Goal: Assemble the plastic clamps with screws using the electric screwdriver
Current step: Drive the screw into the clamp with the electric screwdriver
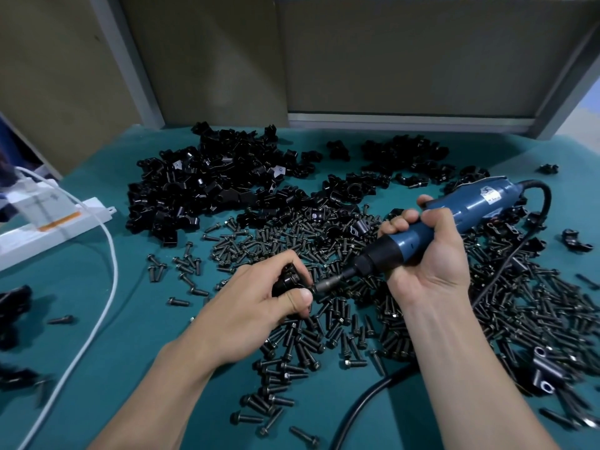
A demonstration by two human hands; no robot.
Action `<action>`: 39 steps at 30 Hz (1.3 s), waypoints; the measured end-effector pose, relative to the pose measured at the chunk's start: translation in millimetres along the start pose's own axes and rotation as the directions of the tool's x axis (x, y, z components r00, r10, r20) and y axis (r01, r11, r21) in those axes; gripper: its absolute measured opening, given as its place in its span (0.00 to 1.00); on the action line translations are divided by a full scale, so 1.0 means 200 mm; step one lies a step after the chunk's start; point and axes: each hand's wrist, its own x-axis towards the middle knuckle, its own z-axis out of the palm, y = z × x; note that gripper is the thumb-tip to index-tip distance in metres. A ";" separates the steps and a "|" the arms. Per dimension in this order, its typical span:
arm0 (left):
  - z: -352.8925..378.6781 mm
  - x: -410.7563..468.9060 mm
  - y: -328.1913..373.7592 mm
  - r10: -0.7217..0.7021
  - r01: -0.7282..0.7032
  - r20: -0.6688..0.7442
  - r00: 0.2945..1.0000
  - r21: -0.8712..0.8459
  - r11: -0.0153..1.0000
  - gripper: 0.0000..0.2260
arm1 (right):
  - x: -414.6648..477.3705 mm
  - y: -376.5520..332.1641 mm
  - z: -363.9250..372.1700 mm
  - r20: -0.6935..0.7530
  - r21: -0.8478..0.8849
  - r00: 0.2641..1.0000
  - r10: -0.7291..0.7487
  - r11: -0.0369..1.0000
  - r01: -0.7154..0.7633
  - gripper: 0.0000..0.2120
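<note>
While I watch via head cam, left grip [259, 303] at frame ctr curls round a black plastic clamp [287, 280], thumb on its near side. Right grip [428, 254] wraps the blue electric screwdriver [470, 206], w/ its bit [324, 285] touching the clamp. Both sit over loose screws [324, 241] on the teal table [130, 287]. Clamp pile [211, 180] upper left-ctr; white cable [110, 254] at left; black cord [367, 394] bottom ctr.
</note>
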 end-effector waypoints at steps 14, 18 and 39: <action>0.04 -0.04 0.02 0.049 -0.012 -0.116 0.992 0.301 0.954 0.12 | 0.00 0.03 0.00 0.009 0.024 1.000 -0.009 1.000 0.008 0.09; 0.04 -0.04 0.02 0.053 -0.012 -0.124 0.991 0.309 0.951 0.11 | 0.00 0.03 0.00 0.019 0.032 1.000 -0.003 0.999 0.002 0.09; 0.05 -0.05 0.02 0.108 -0.056 -0.153 0.982 0.306 0.950 0.12 | -0.01 0.04 0.00 0.093 0.066 0.995 0.023 0.997 -0.029 0.08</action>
